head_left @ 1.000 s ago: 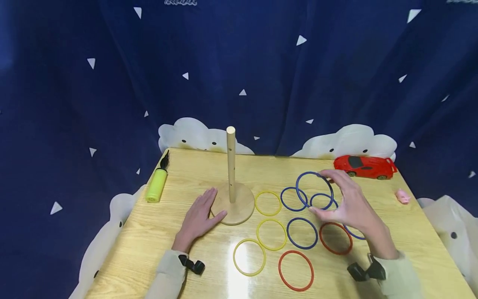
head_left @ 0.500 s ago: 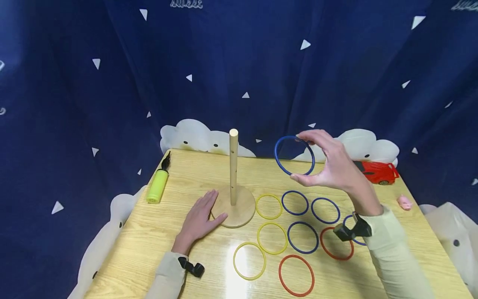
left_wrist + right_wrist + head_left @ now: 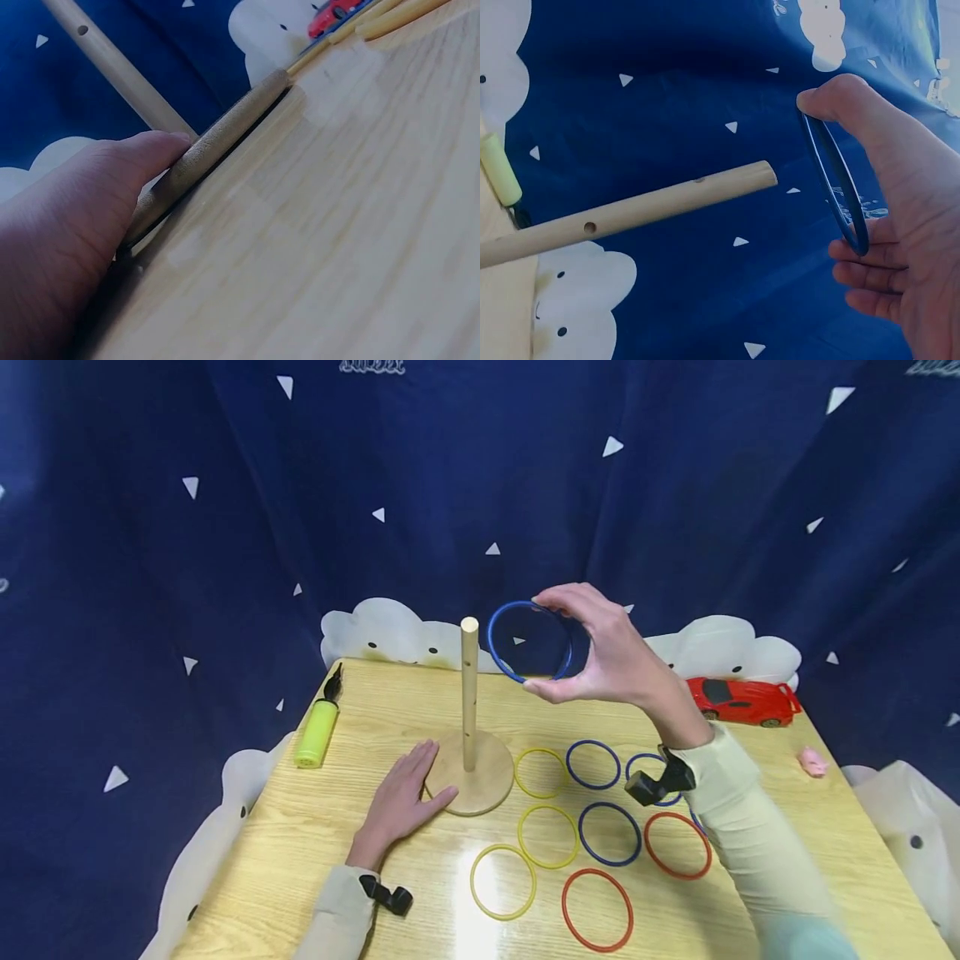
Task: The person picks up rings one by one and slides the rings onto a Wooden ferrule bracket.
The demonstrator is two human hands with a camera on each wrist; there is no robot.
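A wooden post (image 3: 468, 693) rises from a round wooden base (image 3: 491, 777) on the table. My left hand (image 3: 401, 797) rests on the left edge of that base, fingers straight; the left wrist view shows its thumb lying over the base's rim (image 3: 217, 139). Up in the air, just right of the post's top, my right hand (image 3: 600, 647) holds a blue ring (image 3: 491, 639) between thumb and fingers. In the right wrist view the ring (image 3: 829, 180) stands a short gap away from the post's tip (image 3: 761, 175).
Several yellow, blue and red rings lie flat right of the base, among them a yellow ring (image 3: 519, 827) and a red ring (image 3: 566, 914). A red toy car (image 3: 750, 702) and pink figure (image 3: 812, 762) lie at right. At left is a yellow-green pump (image 3: 317, 735).
My right hand has lifted the blue ring off the area above the other rings and carried it up and left toward the post's top. The left hand has stayed on the base.
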